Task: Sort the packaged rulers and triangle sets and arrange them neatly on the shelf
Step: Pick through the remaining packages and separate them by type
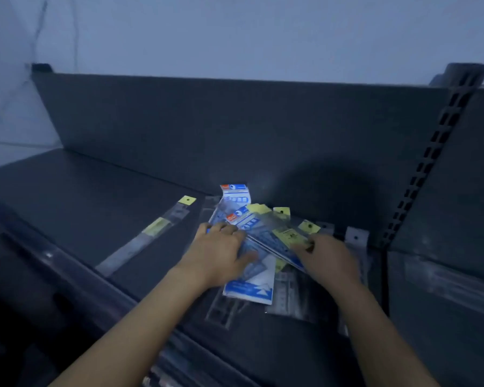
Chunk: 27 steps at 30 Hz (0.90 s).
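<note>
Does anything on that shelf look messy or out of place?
Yes. The blue-and-white packets and clear yellow-tagged ruler packs lie in a crisscrossed heap under the left hand and right hand, pointing every which way. One ruler pack lies alone, slanted, off to the left on the dark shelf.

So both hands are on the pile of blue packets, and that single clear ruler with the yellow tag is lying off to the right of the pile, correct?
Not quite. The single clear ruler lies to the left of the pile of blue packets, apart from it on the shelf, as the head view shows. The rest holds: left hand and right hand are both on the pile.
</note>
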{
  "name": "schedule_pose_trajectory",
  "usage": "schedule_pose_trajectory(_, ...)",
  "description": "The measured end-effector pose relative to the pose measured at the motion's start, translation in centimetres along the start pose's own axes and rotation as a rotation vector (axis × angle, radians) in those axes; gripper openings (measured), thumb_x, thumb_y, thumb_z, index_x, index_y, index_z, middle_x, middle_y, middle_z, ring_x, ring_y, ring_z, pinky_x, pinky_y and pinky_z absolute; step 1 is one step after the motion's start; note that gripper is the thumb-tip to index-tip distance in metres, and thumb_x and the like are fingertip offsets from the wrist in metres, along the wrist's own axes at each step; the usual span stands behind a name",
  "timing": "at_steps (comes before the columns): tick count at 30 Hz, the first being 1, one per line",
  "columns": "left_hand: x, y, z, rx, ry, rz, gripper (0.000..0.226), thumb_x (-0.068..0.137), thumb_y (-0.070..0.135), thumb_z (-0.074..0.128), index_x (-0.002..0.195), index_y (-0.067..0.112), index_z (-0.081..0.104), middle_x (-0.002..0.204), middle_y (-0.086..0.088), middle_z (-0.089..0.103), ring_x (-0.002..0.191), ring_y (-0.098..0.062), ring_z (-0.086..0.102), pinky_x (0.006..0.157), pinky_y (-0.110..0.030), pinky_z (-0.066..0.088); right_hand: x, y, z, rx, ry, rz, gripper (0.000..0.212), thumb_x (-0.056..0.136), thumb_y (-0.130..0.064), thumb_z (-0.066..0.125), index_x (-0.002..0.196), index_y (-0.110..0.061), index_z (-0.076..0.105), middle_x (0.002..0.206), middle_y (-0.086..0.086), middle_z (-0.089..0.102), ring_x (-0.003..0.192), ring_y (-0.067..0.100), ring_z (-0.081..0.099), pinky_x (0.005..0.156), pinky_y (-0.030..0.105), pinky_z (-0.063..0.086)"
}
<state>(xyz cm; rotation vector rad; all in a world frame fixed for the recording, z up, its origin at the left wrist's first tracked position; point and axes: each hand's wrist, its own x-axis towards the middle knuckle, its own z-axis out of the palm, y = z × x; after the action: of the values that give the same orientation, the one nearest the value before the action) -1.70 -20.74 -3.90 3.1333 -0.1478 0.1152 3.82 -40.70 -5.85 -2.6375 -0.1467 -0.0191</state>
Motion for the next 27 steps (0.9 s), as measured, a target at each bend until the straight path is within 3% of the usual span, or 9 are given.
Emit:
schedule_pose_trajectory(3, 4.6, -0.9, 0.4, -0.046, -0.062, 0.117, 0.038, 0.095, 0.053, 0.041, 0.118, 0.028, 0.058, 0.127, 0.005, 0.057, 0.125, -0.017, 0.044, 0.102, -0.037, 0.025, 1.5, -1.0, 0.8, -0.078, 0.026, 0.038, 0.034, 0.087, -0.045, 0.059, 0.095, -0.012, 0.065, 0.096, 0.009, 0.065, 0.097, 0.027, 0.059, 0.073, 0.033, 0.048)
schedule_pose_trajectory(7, 9.2, -2.4, 0.9, -0.129, -0.155, 0.282, 0.040, 0.091, 0.055, 0.049, 0.115, 0.024, 0.058, 0.112, 0.000, 0.059, 0.112, -0.020, 0.051, 0.093, -0.034, 0.032, 2.7, -1.2, 0.6, 0.133, 0.069, 0.158, 0.025, 0.074, -0.035, 0.076, 0.084, -0.018, 0.060, 0.085, -0.005, 0.060, 0.084, 0.017, 0.058, 0.066, 0.029, 0.043)
schedule_pose_trajectory(9, 10.9, -3.2, 1.0, -0.167, -0.219, 0.355, 0.045, 0.087, 0.059, 0.053, 0.117, 0.025, 0.055, 0.115, 0.001, 0.055, 0.112, -0.018, 0.049, 0.087, -0.031, 0.033, 2.6, -1.0, 0.6, 0.211, 0.080, 0.170, 0.029, 0.071, -0.031, 0.081, 0.079, -0.023, 0.054, 0.079, -0.011, 0.058, 0.080, 0.014, 0.056, 0.064, 0.028, 0.040)
schedule_pose_trajectory(12, 12.6, -4.1, 1.3, -0.184, -0.299, 0.455, 0.059, 0.084, 0.064, 0.054, 0.133, 0.031, 0.047, 0.131, 0.007, 0.047, 0.122, -0.014, 0.043, 0.101, -0.031, 0.033, 2.6, -0.5, 0.2, 0.281, 0.078, 0.138, 0.033, 0.069, -0.027, 0.084, 0.076, -0.024, 0.052, 0.084, -0.007, 0.064, 0.079, 0.013, 0.059, 0.066, 0.029, 0.043)
schedule_pose_trajectory(17, 12.8, -4.8, 2.2, -0.192, -0.311, 0.529, 0.063, 0.089, 0.063, 0.045, 0.145, 0.037, 0.035, 0.150, 0.019, 0.028, 0.136, -0.003, 0.024, 0.115, -0.034, 0.004, 2.5, 0.1, 0.3, 0.152, 0.122, 0.070, 0.029, 0.075, -0.027, 0.079, 0.085, -0.027, 0.052, 0.092, -0.014, 0.066, 0.086, 0.006, 0.062, 0.072, 0.031, 0.052)
schedule_pose_trajectory(20, 12.1, -5.3, 2.4, -0.136, -0.280, 0.534, 0.052, 0.091, 0.062, 0.040, 0.138, 0.040, 0.043, 0.153, 0.022, 0.024, 0.142, 0.002, 0.011, 0.114, -0.040, -0.014, 2.4, 0.4, 0.4, 0.007, 0.163, 0.051, 0.028, 0.079, -0.031, 0.074, 0.087, -0.031, 0.047, 0.089, -0.015, 0.066, 0.081, 0.010, 0.062, 0.068, 0.034, 0.052)
schedule_pose_trajectory(22, 11.5, -5.6, 2.3, -0.166, -0.254, 0.522, 0.035, 0.087, 0.062, 0.045, 0.113, 0.040, 0.055, 0.135, 0.025, 0.043, 0.135, 0.001, 0.026, 0.113, -0.039, -0.011, 2.2, 0.5, 0.3, -0.066, 0.197, 0.040, 0.027, 0.081, -0.032, 0.072, 0.088, -0.035, 0.045, 0.088, -0.011, 0.067, 0.079, 0.014, 0.062, 0.065, 0.034, 0.051)
schedule_pose_trajectory(24, 10.9, -5.4, 2.0, -0.244, -0.220, 0.485, 0.034, 0.079, 0.067, 0.053, 0.091, 0.035, 0.052, 0.107, 0.023, 0.057, 0.114, -0.001, 0.040, 0.113, -0.034, -0.002, 2.0, 0.7, 0.3, -0.055, 0.194, 0.043, 0.024, 0.081, -0.033, 0.071, 0.090, -0.034, 0.048, 0.087, -0.010, 0.068, 0.080, 0.014, 0.062, 0.067, 0.035, 0.052)
schedule_pose_trajectory(27, 10.2, -4.6, 1.7, -0.301, -0.161, 0.460, 0.051, 0.069, 0.072, 0.063, 0.093, 0.029, 0.050, 0.100, 0.017, 0.058, 0.096, -0.008, 0.036, 0.089, -0.023, 0.010, 2.0, 0.8, 0.1, -0.046, 0.163, 0.051, 0.021, 0.081, -0.033, 0.071, 0.094, -0.030, 0.054, 0.088, -0.011, 0.069, 0.083, 0.014, 0.063, 0.071, 0.039, 0.053)
